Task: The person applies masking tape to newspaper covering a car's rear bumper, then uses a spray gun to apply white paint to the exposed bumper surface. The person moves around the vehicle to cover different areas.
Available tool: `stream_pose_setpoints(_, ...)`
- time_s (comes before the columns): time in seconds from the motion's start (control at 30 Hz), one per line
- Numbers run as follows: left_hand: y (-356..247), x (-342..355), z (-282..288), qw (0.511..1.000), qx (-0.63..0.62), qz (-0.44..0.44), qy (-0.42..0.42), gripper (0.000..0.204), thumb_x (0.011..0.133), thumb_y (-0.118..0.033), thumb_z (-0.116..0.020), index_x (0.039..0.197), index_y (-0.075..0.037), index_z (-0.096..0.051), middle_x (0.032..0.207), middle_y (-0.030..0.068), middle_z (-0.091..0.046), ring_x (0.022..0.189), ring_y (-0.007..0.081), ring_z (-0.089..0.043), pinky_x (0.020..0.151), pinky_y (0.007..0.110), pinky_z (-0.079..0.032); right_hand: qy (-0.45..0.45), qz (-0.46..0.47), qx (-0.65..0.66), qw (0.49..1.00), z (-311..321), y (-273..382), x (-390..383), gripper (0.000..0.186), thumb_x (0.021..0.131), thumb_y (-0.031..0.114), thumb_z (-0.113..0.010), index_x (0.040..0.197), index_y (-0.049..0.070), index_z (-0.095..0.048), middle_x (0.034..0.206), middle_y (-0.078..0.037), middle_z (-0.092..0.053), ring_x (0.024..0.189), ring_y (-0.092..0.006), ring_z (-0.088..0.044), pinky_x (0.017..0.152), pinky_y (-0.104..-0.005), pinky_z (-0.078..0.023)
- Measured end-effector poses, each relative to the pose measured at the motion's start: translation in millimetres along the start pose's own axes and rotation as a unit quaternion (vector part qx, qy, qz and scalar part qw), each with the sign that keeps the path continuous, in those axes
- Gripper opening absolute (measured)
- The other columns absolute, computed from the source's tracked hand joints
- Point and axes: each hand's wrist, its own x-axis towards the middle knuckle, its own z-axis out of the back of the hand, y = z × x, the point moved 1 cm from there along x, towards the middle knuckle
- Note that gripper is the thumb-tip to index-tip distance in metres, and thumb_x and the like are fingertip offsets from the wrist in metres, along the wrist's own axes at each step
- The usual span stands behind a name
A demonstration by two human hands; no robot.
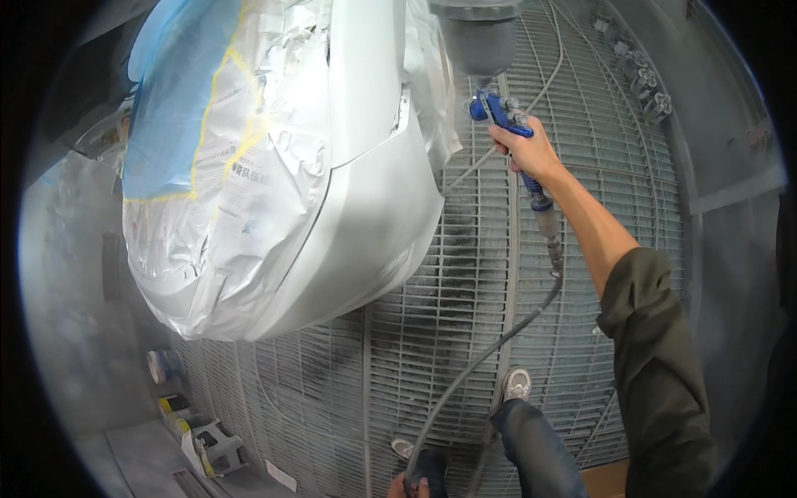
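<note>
My right hand grips a blue spray gun with a grey cup on top and a hose fitting below the handle. The gun is beside a white car body panel, whose neighbouring areas are wrapped in plastic and paper, with blue sheet edged in yellow tape. At the lower edge my left hand, partly out of view, has its fingers closed round the grey air hose, which hangs in a curve from the gun.
I stand on a metal grate floor. A blue-and-white can and a white plastic item are at the lower left. Several crumpled wrapped objects line the upper right beside a grey wall. Thinner lines cross the grate.
</note>
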Motion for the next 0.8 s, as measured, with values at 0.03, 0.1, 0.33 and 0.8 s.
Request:
stream_pose_setpoints(0.03, 14.0, 2.8, -1.8, 1.000, 0.024, 0.006, 0.009, 0.042, 0.084, -0.030, -0.076, 0.117, -0.005, -0.066, 0.090, 0.0151, -0.070, 0.081, 0.0327, -0.066, 0.076, 0.043, -0.054, 0.015, -0.010, -0.001, 1.000, -5.9, 1.3, -12.0, 0.017, 0.090, 0.021, -0.066, 0.084, 0.007, -0.058, 0.067, 0.001, -0.054, 0.054, -0.0067, -0.047, 0.045, -0.0243, -0.037)
stream_pose_setpoints(0.1, 20.5, 5.2, -1.9, 0.998, 0.059, -0.001, -0.010, 0.040, 0.084, -0.027, -0.075, 0.116, -0.004, -0.066, 0.090, 0.0148, -0.070, 0.081, 0.0340, -0.066, 0.076, 0.043, -0.054, 0.062, -0.022, -0.013, 0.998, -14.4, 3.4, -42.4, 0.016, 0.091, 0.021, -0.066, 0.089, 0.008, -0.057, 0.068, 0.002, -0.053, 0.054, -0.0058, -0.046, 0.046, -0.0234, -0.037)
stream_pose_setpoints(0.33, 113.3, 51.9, 0.4, 0.983, 0.155, -0.029, -0.089, 0.033, 0.087, -0.032, -0.069, 0.108, -0.007, -0.069, 0.095, 0.0202, -0.070, 0.085, 0.0395, -0.065, 0.076, 0.048, -0.051, 0.278, -0.001, 0.089, 0.956, -51.9, 7.1, -168.4, 0.026, 0.091, 0.025, -0.073, 0.106, 0.005, -0.067, 0.068, 0.003, -0.056, 0.055, -0.0051, -0.049, 0.049, -0.0221, -0.041)
stream_pose_setpoints(0.8, 65.8, 147.6, -71.1, 0.961, 0.091, -0.167, -0.203, 0.020, 0.087, -0.025, -0.067, 0.086, -0.006, -0.066, 0.072, 0.0197, -0.064, 0.066, 0.0387, -0.062, 0.062, 0.047, -0.049, 0.015, 0.061, 0.065, 0.996, -23.1, -124.3, -63.2, 0.021, 0.090, 0.027, -0.069, 0.087, 0.009, -0.058, 0.067, 0.002, -0.053, 0.058, -0.0059, -0.048, 0.047, -0.0229, -0.039)
